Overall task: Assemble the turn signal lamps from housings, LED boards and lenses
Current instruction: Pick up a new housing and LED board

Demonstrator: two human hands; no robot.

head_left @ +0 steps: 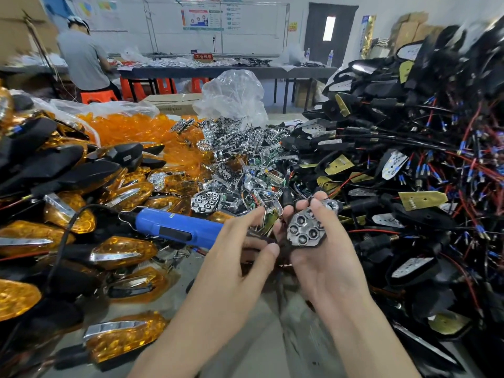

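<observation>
Grey bench (261, 336) in a workshop was buried on three sides: finished amber lamps (122, 252) at left, loose amber lenses (131, 126) and a heap of chrome reflectors (240, 159) behind, wired black housings (409, 159) stacked high at right. A blue electric screwdriver (174, 227) lay on its side by the lamps.

Just above the bench's near middle, the right hand (324, 257) cradled a lamp housing (293, 248) palm up. Its honeycomb reflector insert (305, 230) faced the camera, and the long axis ran up and to the right, narrow end away from the person. Fingertips curled over the far edge while the thumb lay along the right side.

The left hand (240, 255) reached in from the left, forefinger stretched out, thumb below it, half open. Between them sat a small shiny part; whether they gripped it could not be told.
</observation>
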